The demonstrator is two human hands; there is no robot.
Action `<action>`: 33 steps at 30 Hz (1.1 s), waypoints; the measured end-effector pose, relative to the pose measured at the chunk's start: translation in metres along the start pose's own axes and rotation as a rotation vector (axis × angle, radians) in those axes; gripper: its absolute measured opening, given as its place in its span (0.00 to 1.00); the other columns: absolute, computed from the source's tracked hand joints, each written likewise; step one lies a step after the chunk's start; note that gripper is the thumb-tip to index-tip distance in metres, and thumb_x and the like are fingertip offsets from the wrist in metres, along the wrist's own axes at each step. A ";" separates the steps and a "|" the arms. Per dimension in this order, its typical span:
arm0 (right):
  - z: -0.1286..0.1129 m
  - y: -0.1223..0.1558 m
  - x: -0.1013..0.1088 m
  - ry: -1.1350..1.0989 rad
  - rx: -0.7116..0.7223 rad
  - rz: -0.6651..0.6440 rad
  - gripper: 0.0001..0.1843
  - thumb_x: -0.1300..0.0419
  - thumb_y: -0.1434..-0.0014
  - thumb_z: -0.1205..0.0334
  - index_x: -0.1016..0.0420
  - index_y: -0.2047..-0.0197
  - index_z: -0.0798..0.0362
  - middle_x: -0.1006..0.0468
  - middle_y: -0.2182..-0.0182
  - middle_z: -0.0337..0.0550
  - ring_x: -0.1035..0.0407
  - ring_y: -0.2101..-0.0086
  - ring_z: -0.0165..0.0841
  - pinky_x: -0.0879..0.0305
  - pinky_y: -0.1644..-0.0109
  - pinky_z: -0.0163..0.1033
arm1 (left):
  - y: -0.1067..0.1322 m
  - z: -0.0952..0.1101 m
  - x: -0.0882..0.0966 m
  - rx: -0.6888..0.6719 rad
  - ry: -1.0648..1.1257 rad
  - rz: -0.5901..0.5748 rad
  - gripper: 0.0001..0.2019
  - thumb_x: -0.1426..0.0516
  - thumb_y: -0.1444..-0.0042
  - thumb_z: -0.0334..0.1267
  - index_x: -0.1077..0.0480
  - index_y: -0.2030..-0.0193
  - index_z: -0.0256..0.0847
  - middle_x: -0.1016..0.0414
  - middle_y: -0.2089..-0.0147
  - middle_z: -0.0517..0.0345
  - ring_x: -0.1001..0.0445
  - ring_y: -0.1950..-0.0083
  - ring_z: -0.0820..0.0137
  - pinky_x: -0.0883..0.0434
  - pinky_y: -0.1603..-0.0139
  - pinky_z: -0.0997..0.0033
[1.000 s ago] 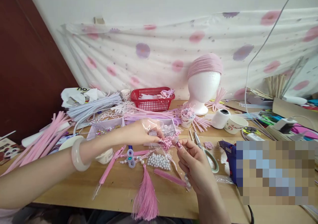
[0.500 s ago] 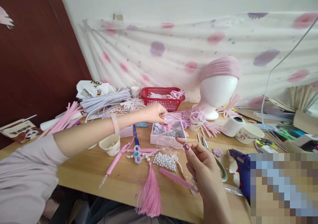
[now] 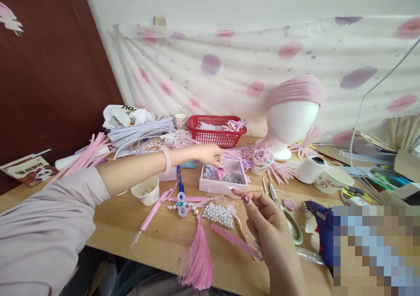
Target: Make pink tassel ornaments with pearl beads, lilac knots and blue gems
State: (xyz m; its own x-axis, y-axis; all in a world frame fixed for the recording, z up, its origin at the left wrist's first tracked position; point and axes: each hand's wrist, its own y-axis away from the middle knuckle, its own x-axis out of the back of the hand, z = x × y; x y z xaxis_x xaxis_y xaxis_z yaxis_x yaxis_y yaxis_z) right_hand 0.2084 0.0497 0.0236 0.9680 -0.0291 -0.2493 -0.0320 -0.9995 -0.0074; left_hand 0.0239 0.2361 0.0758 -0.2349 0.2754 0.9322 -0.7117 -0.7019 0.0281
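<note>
My left hand (image 3: pixel 208 153) reaches out over a shallow pink box (image 3: pixel 226 186) in the middle of the wooden table (image 3: pixel 124 230). Its fingertips pinch the top of a small clear bag of pink beads (image 3: pixel 221 171) that hangs down into the box. My right hand (image 3: pixel 264 215) is nearer to me, raised above the table, with thumb and forefinger pressed together on something too small to make out. A clear bag of white pearls (image 3: pixel 217 214) and a pink tassel (image 3: pixel 197 261) lie just left of it.
Scissors (image 3: pixel 290 223) and a blue glue gun (image 3: pixel 320 228) lie to the right. A paper cup (image 3: pixel 146 191) stands left of the box. Behind are a red basket (image 3: pixel 216 132), a foam head (image 3: pixel 292 121) with a pink band, and bundles of pink pipe cleaners (image 3: pixel 82 158).
My left hand carried the bag of pink beads away from my right hand, out to the pink box, and lowered it in. My right hand stayed near me, still pinched.
</note>
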 end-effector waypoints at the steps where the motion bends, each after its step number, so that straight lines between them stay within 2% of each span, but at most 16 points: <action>1: -0.001 0.001 -0.001 -0.002 0.003 0.002 0.21 0.28 0.49 0.45 0.28 0.68 0.53 0.17 0.61 0.47 0.56 0.86 0.15 0.64 0.84 0.30 | 0.001 0.001 0.000 0.000 -0.017 -0.005 0.04 0.36 0.50 0.35 0.26 0.71 0.39 0.26 0.71 0.61 0.31 0.69 0.70 0.40 0.68 0.73; 4: -0.006 0.003 -0.005 -0.008 0.004 0.013 0.21 0.28 0.48 0.45 0.28 0.67 0.54 0.18 0.58 0.49 0.56 0.86 0.15 0.63 0.84 0.30 | 0.007 0.008 0.003 0.010 -0.064 -0.027 0.06 0.39 0.47 0.38 0.25 0.65 0.38 0.23 0.64 0.56 0.30 0.64 0.67 0.39 0.64 0.71; 7: -0.008 0.004 -0.007 0.003 0.002 0.018 0.22 0.28 0.48 0.45 0.28 0.67 0.54 0.18 0.60 0.49 0.56 0.86 0.14 0.64 0.84 0.30 | 0.013 0.013 0.009 0.038 -0.082 -0.097 0.11 0.40 0.49 0.36 0.25 0.58 0.36 0.22 0.61 0.52 0.30 0.65 0.65 0.38 0.65 0.70; 12: -0.002 0.000 -0.002 0.026 0.005 0.007 0.21 0.29 0.48 0.44 0.27 0.67 0.53 0.18 0.62 0.47 0.56 0.86 0.15 0.64 0.84 0.30 | 0.022 0.015 0.030 0.032 -0.036 -0.246 0.19 0.40 0.56 0.30 0.25 0.53 0.37 0.22 0.66 0.58 0.29 0.69 0.66 0.35 0.68 0.70; 15: 0.001 -0.002 0.000 0.030 -0.001 0.005 0.21 0.28 0.49 0.44 0.27 0.68 0.52 0.18 0.62 0.46 0.56 0.86 0.16 0.63 0.84 0.31 | 0.023 0.016 0.042 0.014 -0.005 -0.263 0.18 0.41 0.55 0.28 0.24 0.55 0.38 0.23 0.70 0.62 0.27 0.69 0.68 0.33 0.67 0.72; 18: 0.000 -0.001 0.001 0.041 0.013 0.023 0.20 0.29 0.48 0.44 0.27 0.67 0.52 0.18 0.61 0.46 0.55 0.86 0.16 0.64 0.84 0.31 | 0.023 0.018 0.047 -0.004 -0.009 -0.188 0.12 0.39 0.55 0.27 0.23 0.62 0.38 0.21 0.70 0.61 0.25 0.68 0.69 0.33 0.66 0.72; 21: -0.002 0.000 0.001 0.049 0.040 0.050 0.20 0.29 0.47 0.44 0.27 0.67 0.51 0.18 0.61 0.47 0.55 0.85 0.17 0.64 0.83 0.31 | 0.024 0.020 0.044 -0.028 -0.046 -0.037 0.07 0.36 0.55 0.28 0.22 0.66 0.37 0.20 0.69 0.58 0.25 0.67 0.68 0.34 0.64 0.71; 24: -0.003 0.000 0.001 0.051 0.058 0.053 0.19 0.29 0.47 0.45 0.27 0.67 0.51 0.19 0.66 0.45 0.56 0.85 0.18 0.64 0.82 0.32 | 0.024 0.017 0.038 -0.068 -0.079 0.074 0.06 0.35 0.55 0.29 0.22 0.67 0.37 0.21 0.68 0.58 0.26 0.66 0.68 0.35 0.64 0.71; 27: -0.004 0.000 0.000 0.055 0.058 0.053 0.19 0.30 0.46 0.45 0.27 0.66 0.51 0.24 0.74 0.40 0.56 0.85 0.19 0.65 0.82 0.32 | 0.023 0.014 0.034 -0.106 -0.102 0.125 0.07 0.36 0.53 0.28 0.22 0.66 0.37 0.22 0.67 0.58 0.27 0.67 0.69 0.37 0.65 0.72; 31: -0.005 0.002 -0.002 0.043 0.069 0.088 0.20 0.29 0.47 0.45 0.28 0.67 0.51 0.25 0.74 0.39 0.57 0.85 0.19 0.67 0.80 0.33 | 0.024 0.017 0.035 -0.095 -0.125 0.163 0.07 0.36 0.52 0.27 0.23 0.64 0.36 0.22 0.66 0.57 0.28 0.65 0.69 0.38 0.65 0.72; 33: -0.005 0.002 -0.003 0.040 0.071 0.095 0.19 0.29 0.47 0.45 0.28 0.67 0.50 0.29 0.77 0.36 0.58 0.84 0.20 0.67 0.80 0.33 | 0.025 0.019 0.037 -0.071 -0.129 0.180 0.07 0.36 0.51 0.27 0.23 0.63 0.36 0.22 0.64 0.57 0.27 0.63 0.67 0.39 0.64 0.72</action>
State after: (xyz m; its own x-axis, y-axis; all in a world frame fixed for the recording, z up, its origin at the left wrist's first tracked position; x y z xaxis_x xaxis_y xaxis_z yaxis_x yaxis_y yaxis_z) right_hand 0.2068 0.0474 0.0294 0.9688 -0.1259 -0.2134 -0.1404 -0.9886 -0.0544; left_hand 0.0104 0.2164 0.1175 -0.2789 0.0607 0.9584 -0.7116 -0.6832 -0.1639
